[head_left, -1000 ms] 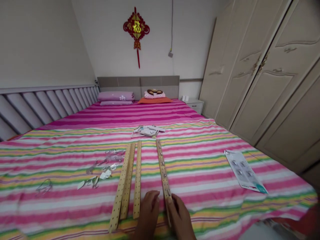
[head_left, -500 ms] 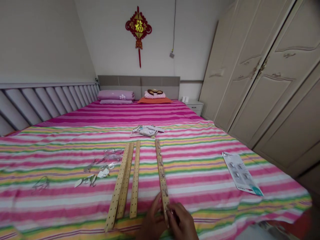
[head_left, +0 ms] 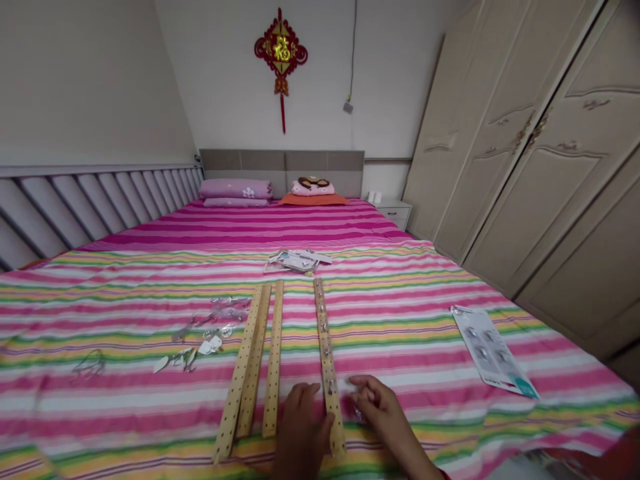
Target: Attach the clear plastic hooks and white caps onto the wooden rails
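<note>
A pale wooden strip with a row of holes (head_left: 327, 363) lies lengthwise before me, with several small shiny metal pieces (head_left: 324, 327) fixed along it. Beside its near end is my left hand (head_left: 303, 423), thumb at the strip's left edge and fingers apart from the thumb, gripping nothing. My right hand (head_left: 383, 410) hovers just right of the strip, its fingers curled round a small shiny metal piece (head_left: 358, 413) that they partly hide. More wooden strips with holes (head_left: 273, 360) lie to the left, one of them close to my left hand.
Clear plastic bags (head_left: 230, 310) and small metal bits with white tags (head_left: 187, 359) lie at left. A blister card with metal pieces (head_left: 493, 353) rests at right, and opened packaging (head_left: 297, 260) lies beyond the strips. All sit on a striped bed sheet (head_left: 400, 320).
My right hand has moved off the strip to the right with the small metal piece. My left hand has shifted slightly, uncovering the strip's near end. The view has turned slightly left.
</note>
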A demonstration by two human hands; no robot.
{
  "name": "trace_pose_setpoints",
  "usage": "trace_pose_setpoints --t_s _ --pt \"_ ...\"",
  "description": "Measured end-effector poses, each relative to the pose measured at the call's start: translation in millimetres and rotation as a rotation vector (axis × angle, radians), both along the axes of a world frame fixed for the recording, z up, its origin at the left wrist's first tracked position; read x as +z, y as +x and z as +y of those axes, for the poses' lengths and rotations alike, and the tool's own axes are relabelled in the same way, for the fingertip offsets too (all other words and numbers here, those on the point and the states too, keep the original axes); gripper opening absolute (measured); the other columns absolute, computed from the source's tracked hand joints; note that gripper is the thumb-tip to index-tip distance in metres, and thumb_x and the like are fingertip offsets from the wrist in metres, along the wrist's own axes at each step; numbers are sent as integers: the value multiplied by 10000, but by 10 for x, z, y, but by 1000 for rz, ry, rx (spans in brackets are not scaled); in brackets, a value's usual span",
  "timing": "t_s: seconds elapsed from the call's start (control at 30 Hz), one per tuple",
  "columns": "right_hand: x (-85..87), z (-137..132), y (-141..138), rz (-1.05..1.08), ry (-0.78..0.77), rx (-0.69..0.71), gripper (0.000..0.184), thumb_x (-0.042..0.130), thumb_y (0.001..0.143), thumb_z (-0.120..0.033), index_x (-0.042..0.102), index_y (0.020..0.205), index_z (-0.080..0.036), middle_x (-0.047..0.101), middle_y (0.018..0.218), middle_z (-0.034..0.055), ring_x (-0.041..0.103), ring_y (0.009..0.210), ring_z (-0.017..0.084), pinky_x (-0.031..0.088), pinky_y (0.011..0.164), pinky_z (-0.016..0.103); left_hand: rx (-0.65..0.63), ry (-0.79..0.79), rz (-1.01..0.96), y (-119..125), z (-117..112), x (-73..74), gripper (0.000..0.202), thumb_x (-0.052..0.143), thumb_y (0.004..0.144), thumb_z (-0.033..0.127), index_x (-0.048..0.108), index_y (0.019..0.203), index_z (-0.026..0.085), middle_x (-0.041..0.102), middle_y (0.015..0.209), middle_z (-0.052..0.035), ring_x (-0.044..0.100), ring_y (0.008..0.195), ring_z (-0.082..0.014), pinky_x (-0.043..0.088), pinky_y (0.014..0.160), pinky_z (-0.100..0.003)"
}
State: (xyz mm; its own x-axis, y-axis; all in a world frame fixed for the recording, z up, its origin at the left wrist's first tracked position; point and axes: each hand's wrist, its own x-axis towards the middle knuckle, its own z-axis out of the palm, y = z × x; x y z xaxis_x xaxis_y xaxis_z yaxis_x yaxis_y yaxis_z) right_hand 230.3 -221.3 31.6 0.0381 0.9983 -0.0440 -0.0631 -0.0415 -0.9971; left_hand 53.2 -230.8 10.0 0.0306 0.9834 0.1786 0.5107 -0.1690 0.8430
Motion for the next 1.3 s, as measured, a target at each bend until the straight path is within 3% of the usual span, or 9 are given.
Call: trace_pose_setpoints --t_s 0.17,0.33,0.47,0.6,0.7,0.83,0.93,1.13,1.3 --pt "10 138 -70 267 -137 49 328 788 561 -385 610 714 -157 397 445 -101 285 376 35 162 387 183 -146 -17 52 160 262 127 79 499 769 262 530 815 205 562 835 -42 545 798 -190 455 741 -329" --pt "-26 124 -221 529 -385 208 279 778 589 -301 619 769 -158 568 577 -29 356 375 23 81 368 172 -90 -290 -299 202 432 61 244 449 768 443 411 671 222 483 619 26 486 589 -147 391 570 -276" --pt "-92 99 -296 491 -408 146 252 765 555 -248 633 744 -148 534 497 -47 365 367 29 95 368 168 -12 -367 -401 11 569 224 324 460 727 519 369 619 228 365 512 78 395 485 -112 317 499 -243" --pt "-101 129 -289 433 -401 168 226 731 555 -245 634 734 -146 498 442 -62 353 355 38 126 374 183 -57 -191 -58 -122 717 442 263 505 747 412 411 605 212 421 566 46 443 562 -132 326 546 -253" --pt "-72 271 -217 398 -322 171 203 727 554 -255 607 684 -156 480 434 -72 340 360 41 159 390 195 -44 -110 312 -15 807 511 227 550 751 383 505 656 181 546 693 -25 529 666 -174 367 604 -274" --pt "5 697 -77 249 -134 55 254 733 564 -335 545 617 -172 450 420 -84 301 370 42 168 407 210 -109 -94 629 240 904 531 284 498 822 347 621 961 132 616 998 -130 603 892 -235 426 728 -300" --pt "57 1081 -62 57 -57 66 291 725 555 -376 515 583 -176 433 417 -91 320 403 50 216 435 209 -163 -128 727 319 975 534 330 369 881 243 642 1014 115 625 1051 -154 604 960 -233 426 810 -307" --pt "27 1542 -271 -126 -90 170 307 746 503 -269 449 507 -190 434 397 -97 347 406 52 231 425 205 -248 -168 620 174 1100 539 348 342 868 243 658 968 139 670 1005 -128 615 917 -215 412 769 -286" --pt "-7 1655 -291 -184 -134 202 238 672 535 -135 459 436 -170 390 345 -103 314 383 33 169 392 191 -311 -369 190 120 1253 573 212 541 717 250 551 516 183 556 546 -15 510 574 -157 323 579 -266"
